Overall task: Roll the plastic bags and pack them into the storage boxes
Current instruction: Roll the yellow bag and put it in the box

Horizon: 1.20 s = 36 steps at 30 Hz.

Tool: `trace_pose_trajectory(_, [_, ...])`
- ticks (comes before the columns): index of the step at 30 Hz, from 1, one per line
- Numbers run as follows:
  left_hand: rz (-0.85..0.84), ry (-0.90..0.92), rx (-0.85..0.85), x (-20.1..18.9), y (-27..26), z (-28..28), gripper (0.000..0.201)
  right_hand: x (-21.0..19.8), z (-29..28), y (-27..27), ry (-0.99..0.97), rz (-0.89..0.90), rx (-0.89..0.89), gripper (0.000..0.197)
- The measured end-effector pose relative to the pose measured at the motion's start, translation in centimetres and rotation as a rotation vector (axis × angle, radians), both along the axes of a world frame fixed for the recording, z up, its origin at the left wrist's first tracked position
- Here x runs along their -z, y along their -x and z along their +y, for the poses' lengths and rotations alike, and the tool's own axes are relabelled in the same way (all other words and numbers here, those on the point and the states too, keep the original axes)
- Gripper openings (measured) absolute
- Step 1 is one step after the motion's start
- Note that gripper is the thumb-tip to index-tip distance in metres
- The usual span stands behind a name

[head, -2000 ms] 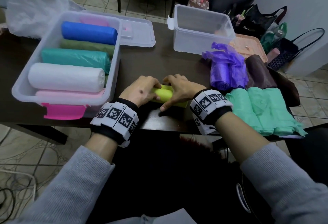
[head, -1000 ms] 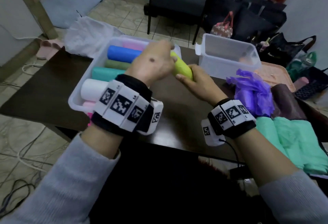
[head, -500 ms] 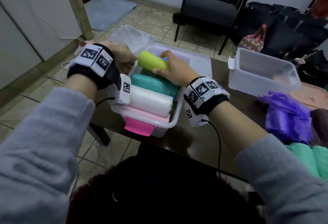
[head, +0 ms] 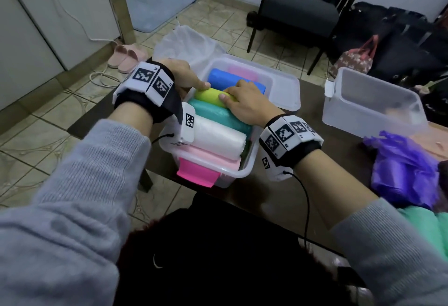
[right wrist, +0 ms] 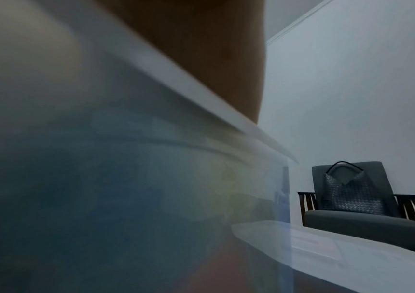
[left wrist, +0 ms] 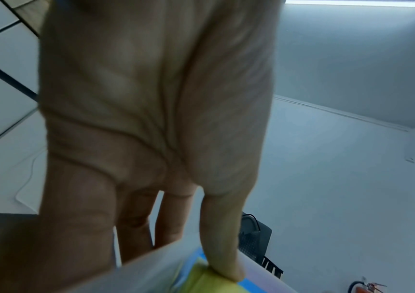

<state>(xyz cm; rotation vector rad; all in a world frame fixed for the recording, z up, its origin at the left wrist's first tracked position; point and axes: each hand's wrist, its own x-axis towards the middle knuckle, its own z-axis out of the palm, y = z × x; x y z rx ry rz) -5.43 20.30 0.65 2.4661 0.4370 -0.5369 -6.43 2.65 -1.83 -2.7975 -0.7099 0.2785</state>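
Note:
A clear storage box [head: 242, 172] on the table holds several bag rolls side by side: blue [head: 223, 79], teal [head: 213, 114], white [head: 218, 138] and pink [head: 208, 157]. A yellow-green roll [head: 209, 96] lies between the blue and the teal ones. My right hand [head: 244, 104] grips its right part, fingers over the top and thumb on the near side. My left hand [head: 186, 76] is at the box's left wall with its thumb pressing the roll's left end. In the left wrist view the thumb [left wrist: 220, 237] touches the yellow-green roll [left wrist: 201, 277] and the fingers hang straight outside the rim.
A second clear box [head: 351, 116] stands at the right, with little in it. The lid [head: 286, 92] lies behind the first box. Loose purple bags [head: 407, 174] and green bags [head: 431, 223] lie at the right edge. A dark chair [head: 303, 12] stands beyond the table [head: 278, 196].
Both hands lifted the yellow-green roll off the table, carried it left over the box and lowered it in between the blue and teal rolls. My left hand moved to the box's left wall.

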Motion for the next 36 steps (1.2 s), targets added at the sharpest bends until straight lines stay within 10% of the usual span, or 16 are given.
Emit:
trace_pose_trajectory(17, [-0.047,-0.357,0.136,-0.7,0.4,-1.8,0.048,1.0,1.0,2.6,0.091,-0.002,-0.012,0.074])
trace_pose_trajectory(26, [-0.212,-0.338,0.169,-3.5,3.0,-6.7,0.058,2.8,-3.4,4.8,-0.788,-0.277,0.213,0.031])
trace_pose_trajectory(36, [-0.356,0.015,0.596,-4.3,9.9,-21.4,0.05,5.1,-19.0,10.3,-0.392,-0.431,0.687,0.029])
